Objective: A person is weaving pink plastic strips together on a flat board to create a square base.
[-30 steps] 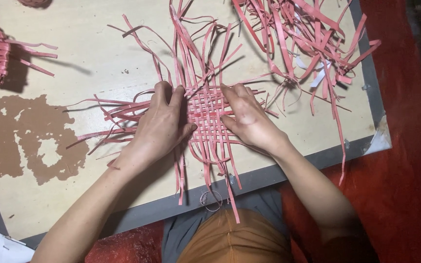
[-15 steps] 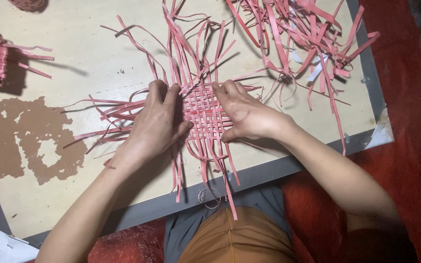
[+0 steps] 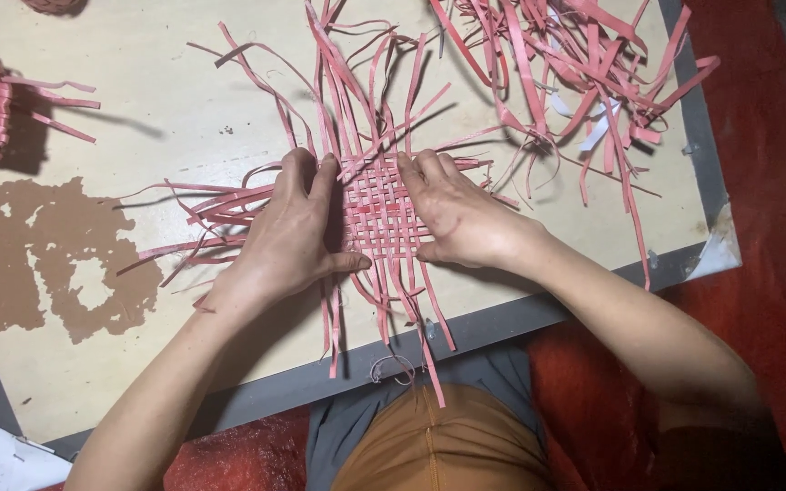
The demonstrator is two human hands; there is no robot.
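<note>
Hands (image 3: 288, 245) (image 3: 461, 218) flat, fingers spread, gripping nothing, on pink woven mat (image 3: 377, 214); longest strips toward viewer.

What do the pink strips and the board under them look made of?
Strips: thin, flat, matte, curling and kinking freely, so likely paper or soft plastic band. Board: pale painted wood or plywood, by the brown patch where the coat has worn off.

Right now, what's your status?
Left hand and right hand flat on pink woven strip mat. Loose pink strips lie beyond, apart.
</note>
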